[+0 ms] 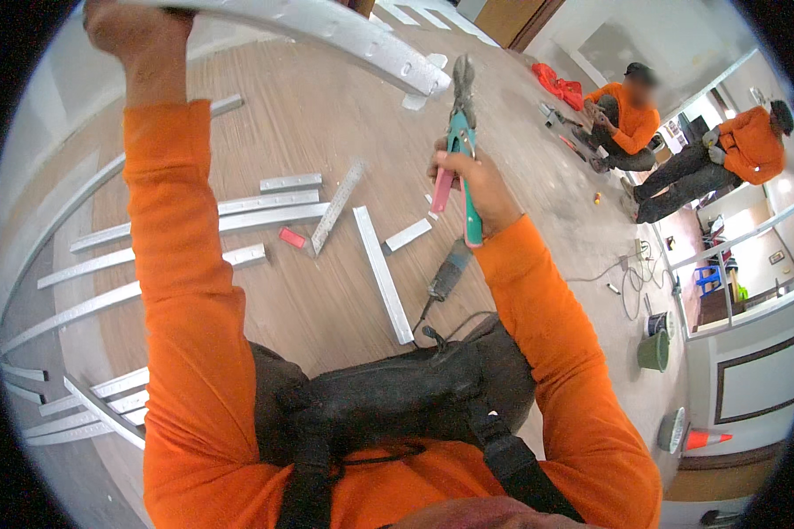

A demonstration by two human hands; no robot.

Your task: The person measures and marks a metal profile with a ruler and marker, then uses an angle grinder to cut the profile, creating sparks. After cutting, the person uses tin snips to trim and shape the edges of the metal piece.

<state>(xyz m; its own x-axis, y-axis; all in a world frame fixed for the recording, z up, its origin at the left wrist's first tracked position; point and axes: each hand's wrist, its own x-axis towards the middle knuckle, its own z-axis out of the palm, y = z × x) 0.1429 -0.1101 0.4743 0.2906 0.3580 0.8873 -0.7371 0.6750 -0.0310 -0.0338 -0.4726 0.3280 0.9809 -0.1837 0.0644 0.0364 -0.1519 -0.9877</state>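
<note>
Raised at the upper left, my left hand [141, 33] is closed around a long silvery metal channel [353, 42], partly cut off by the top edge. The channel slants down to the right, ending near the blades of the tin snips [462, 132]. Those snips have one green and one red handle, spread apart inside my right hand [485, 187]. A small gap shows between the blade tips and the channel's end. Below my right hand, a grey corded power tool [451, 270] lies on the floor.
Several metal channels [384, 273] lie on the wooden floor [326, 300], beside a small red block [293, 237]. Two people in orange [640, 123] are at the upper right, one crouching, one bending. Cables [631, 282], a green bucket [653, 351] and an orange cone [706, 438] stand right.
</note>
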